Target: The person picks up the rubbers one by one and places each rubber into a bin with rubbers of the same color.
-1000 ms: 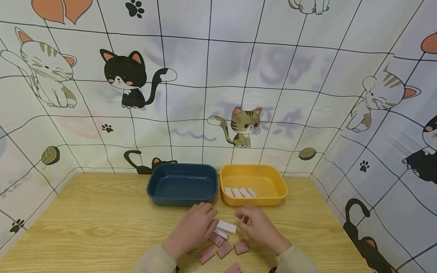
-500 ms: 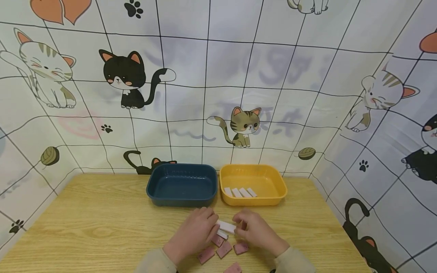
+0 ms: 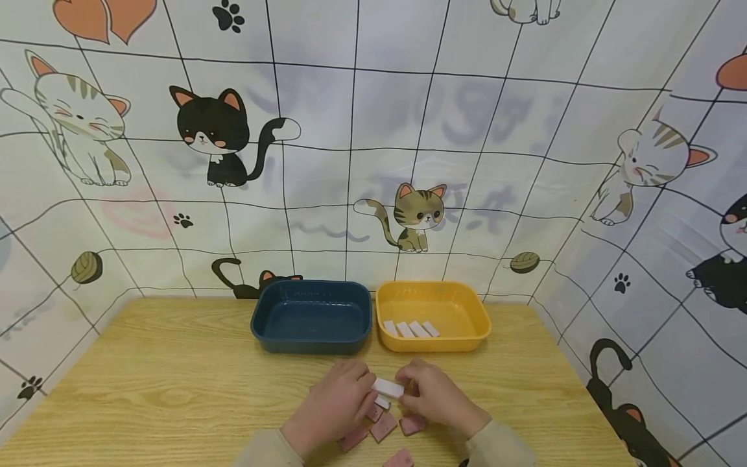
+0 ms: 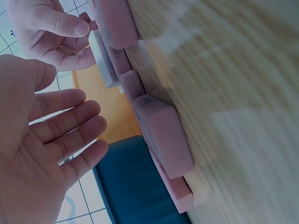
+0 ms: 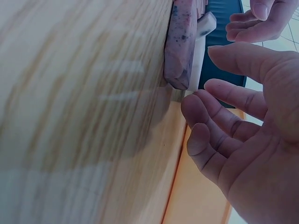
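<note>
In the head view a flat white block (image 3: 388, 388) lies at the table's middle, with another white block (image 3: 382, 402) partly under it. My left hand (image 3: 335, 402) is over the left end of the white blocks; the left wrist view shows its fingers (image 4: 70, 126) loosely extended with nothing held. My right hand (image 3: 440, 395) is at the right end of the upper white block, thumb and index finger apart on either side of it; contact is unclear. Several small pink blocks, among them one pink block (image 3: 383, 427), lie just in front, some partly hidden by my left hand.
A dark blue tray (image 3: 312, 346) stands at the back of the wooden table (image 3: 175, 376). Beside it on the right is a yellow tray (image 3: 461, 324) with several white blocks (image 3: 411, 329) lying inside. A cat-patterned cloth (image 3: 321, 175) hangs behind and along both sides.
My right hand has moved slightly left to the end of the upper white block, and its thumb and index finger have come nearer to it. The left hand has shifted slightly toward me.
</note>
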`<state>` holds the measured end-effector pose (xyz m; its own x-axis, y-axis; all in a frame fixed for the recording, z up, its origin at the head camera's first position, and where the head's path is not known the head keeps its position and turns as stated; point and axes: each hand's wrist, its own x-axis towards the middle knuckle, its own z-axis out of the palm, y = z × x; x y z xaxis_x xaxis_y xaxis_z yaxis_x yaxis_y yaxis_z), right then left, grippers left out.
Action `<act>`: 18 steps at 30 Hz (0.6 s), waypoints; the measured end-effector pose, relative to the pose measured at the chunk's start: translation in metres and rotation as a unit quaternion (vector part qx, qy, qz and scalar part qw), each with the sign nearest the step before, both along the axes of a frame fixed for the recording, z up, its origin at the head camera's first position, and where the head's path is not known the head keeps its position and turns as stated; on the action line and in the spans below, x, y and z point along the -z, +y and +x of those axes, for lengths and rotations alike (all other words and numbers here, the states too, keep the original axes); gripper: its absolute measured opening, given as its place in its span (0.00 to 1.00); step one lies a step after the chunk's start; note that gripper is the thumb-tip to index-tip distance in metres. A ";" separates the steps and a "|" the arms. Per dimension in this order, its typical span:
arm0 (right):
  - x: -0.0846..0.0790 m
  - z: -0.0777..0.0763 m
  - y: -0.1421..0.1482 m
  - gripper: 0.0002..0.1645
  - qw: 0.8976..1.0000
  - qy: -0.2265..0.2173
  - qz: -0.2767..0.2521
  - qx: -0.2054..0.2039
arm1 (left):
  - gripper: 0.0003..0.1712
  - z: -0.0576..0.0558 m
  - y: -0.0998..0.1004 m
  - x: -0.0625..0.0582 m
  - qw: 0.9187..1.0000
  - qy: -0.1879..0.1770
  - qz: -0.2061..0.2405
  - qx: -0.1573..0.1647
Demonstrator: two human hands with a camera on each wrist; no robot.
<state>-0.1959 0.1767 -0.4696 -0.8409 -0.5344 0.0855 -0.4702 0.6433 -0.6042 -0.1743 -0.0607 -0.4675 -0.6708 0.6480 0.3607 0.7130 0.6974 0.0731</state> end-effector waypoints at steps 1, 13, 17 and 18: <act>0.000 0.000 0.000 0.11 1.000 -0.002 0.002 -0.001 | 0.07 0.000 0.000 0.000 1.000 -0.003 -0.002 -0.002; 0.002 -0.001 -0.004 0.10 1.000 -0.005 0.022 -0.004 | 0.07 0.002 0.002 -0.001 1.000 -0.024 -0.006 -0.008; 0.001 -0.002 -0.006 0.08 0.999 -0.001 0.051 0.002 | 0.07 0.002 0.002 -0.001 1.000 -0.023 -0.008 -0.006; 0.001 -0.002 -0.007 0.08 0.998 0.000 0.057 0.004 | 0.07 0.001 0.002 -0.001 1.000 -0.023 -0.007 -0.006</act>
